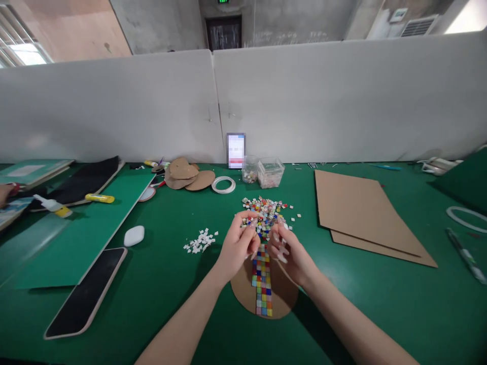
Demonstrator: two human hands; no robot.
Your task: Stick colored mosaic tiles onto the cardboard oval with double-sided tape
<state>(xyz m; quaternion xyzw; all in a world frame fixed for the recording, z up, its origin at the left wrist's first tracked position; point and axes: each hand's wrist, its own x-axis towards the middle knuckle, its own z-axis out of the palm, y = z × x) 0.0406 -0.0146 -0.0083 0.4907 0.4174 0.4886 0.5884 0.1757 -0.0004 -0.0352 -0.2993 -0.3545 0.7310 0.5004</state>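
My left hand [241,242] is held above the upper left of a round cardboard disc [283,289], its thumb and index finger pinched together; anything between them is too small to name. My right hand [285,249] hovers over the disc's upper right with its fingers curled and closed, and what it holds, if anything, cannot be made out. Down the middle of the disc runs a strip of coloured mosaic tiles [263,284]. Just beyond both hands lies a loose pile of mixed tiles [266,205], partly hidden by the fingers.
White tile pieces [200,241], an earbud case [134,235] and a phone [87,294] lie left. Behind are cardboard discs [182,175], a white ring [223,185], clear containers [271,172] and a lit screen [236,150]. Cardboard sheets [361,208] lie right. A person's hand [5,193] shows far left.
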